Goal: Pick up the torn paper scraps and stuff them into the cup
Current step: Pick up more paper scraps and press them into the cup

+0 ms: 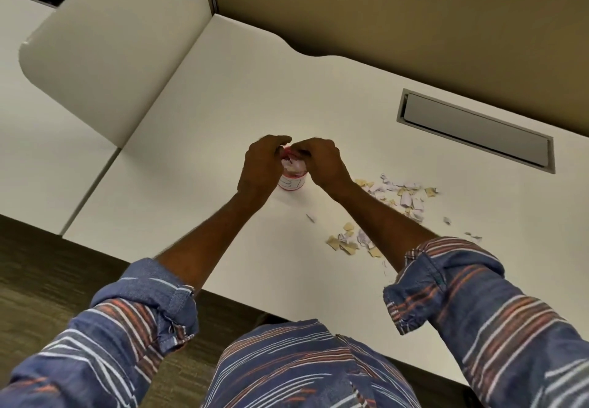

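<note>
Both hands (259, 167) (322, 162) at the scrap-filled cup (291, 183)

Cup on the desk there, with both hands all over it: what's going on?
A person at a white desk is filling a small cup with torn-up paper. The left hand grips the cup by its side, and the right hand has its curled fingers at the cup's mouth, where white paper shows; whether it pinches a scrap cannot be told. The job is not finished: many paper scraps lie on the desk to the person's right.
</note>
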Available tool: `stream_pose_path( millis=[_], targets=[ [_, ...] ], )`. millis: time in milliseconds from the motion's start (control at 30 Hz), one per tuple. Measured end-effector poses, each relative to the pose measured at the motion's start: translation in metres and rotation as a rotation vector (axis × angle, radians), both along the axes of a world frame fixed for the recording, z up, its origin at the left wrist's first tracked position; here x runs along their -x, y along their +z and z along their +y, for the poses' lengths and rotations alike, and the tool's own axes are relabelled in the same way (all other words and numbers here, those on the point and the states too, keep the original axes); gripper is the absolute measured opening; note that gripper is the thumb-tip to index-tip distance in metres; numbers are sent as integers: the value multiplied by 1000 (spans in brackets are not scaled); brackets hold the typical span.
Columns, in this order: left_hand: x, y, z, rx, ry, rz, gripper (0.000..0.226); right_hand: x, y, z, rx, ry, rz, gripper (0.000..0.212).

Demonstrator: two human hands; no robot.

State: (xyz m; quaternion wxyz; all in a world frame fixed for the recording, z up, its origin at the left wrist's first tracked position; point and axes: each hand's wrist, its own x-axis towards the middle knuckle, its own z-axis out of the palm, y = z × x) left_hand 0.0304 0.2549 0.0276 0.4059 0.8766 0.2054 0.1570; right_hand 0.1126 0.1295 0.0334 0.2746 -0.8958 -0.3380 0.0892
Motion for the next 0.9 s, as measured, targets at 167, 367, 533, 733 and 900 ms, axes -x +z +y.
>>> stream_pose_path(
  millis=[167,367,533,733,900],
  targets=[
    [15,-10,-13,-79,-71,-149,18,-7,0,-35,-182,-176,-52,23],
    [43,-64,-77,18,-369,78,50,14,-43,-182,-41,-421,56,25],
    [58,-113,-138,-174,-477,581,116,44,-76,-288,378,-467,229,73],
    [55,-127,-188,-219,-502,469,80,82,-93,-287,310,-420,281,91],
    [42,-131,-209,-258,-591,366,62,79,-102,-248,281,-373,264,73]
  ],
)
